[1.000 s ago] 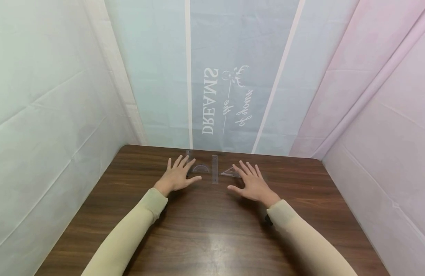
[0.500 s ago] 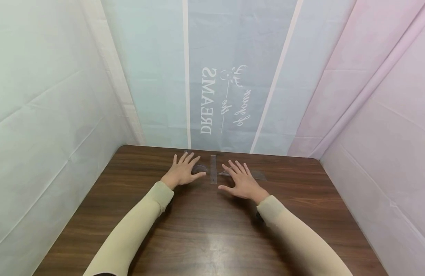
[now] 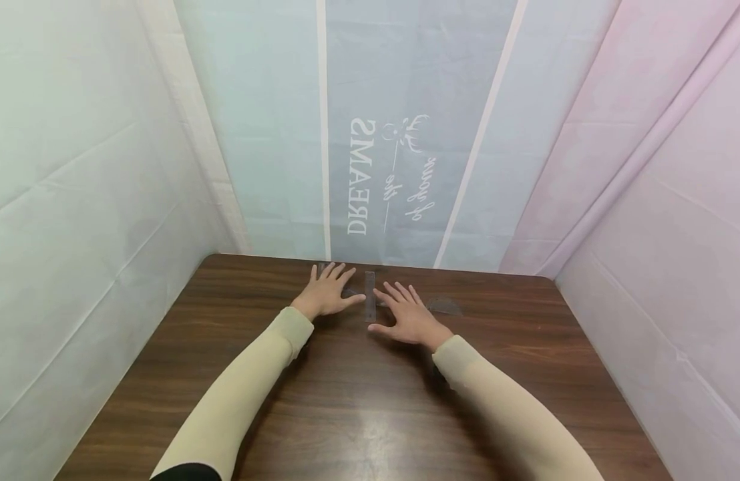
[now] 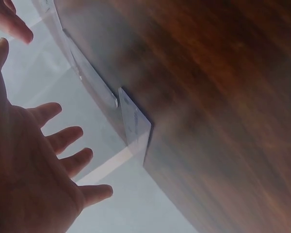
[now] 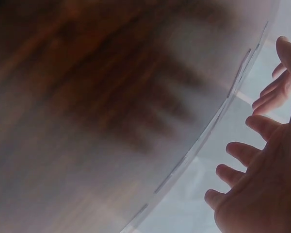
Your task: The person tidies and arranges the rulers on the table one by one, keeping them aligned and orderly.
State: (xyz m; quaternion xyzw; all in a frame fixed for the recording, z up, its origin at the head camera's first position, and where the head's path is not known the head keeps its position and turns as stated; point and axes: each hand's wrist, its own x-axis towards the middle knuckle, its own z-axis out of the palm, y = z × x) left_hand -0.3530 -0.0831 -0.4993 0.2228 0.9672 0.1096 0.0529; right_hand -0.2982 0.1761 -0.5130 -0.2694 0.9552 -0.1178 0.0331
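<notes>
My left hand (image 3: 328,294) is held over the far part of the table, fingers spread and holding nothing. Under and beside it lies a clear protractor (image 3: 349,292), mostly covered. Behind its fingertips a clear flat piece (image 3: 322,268) peeks out. A clear ruler (image 3: 370,307) lies lengthwise between the hands, the left thumb tip at its edge. My right hand (image 3: 409,317) hovers just right of it, fingers likewise spread, above a mostly hidden set square. Farther right rests a second clear semicircular piece (image 3: 445,306). In the left wrist view, a clear flat piece (image 4: 136,124) lies beyond the fingers.
The brown wooden table (image 3: 358,414) ends close behind the clear pieces. A hanging printed cloth (image 3: 400,67) stands at its far edge, with pale cloth walls (image 3: 75,200) on the left and right.
Both hands have moved inward, toward the ruler, staying spread. The semicircular piece on the right has come into view as the right hand shifted left. The tools seem to lie still.
</notes>
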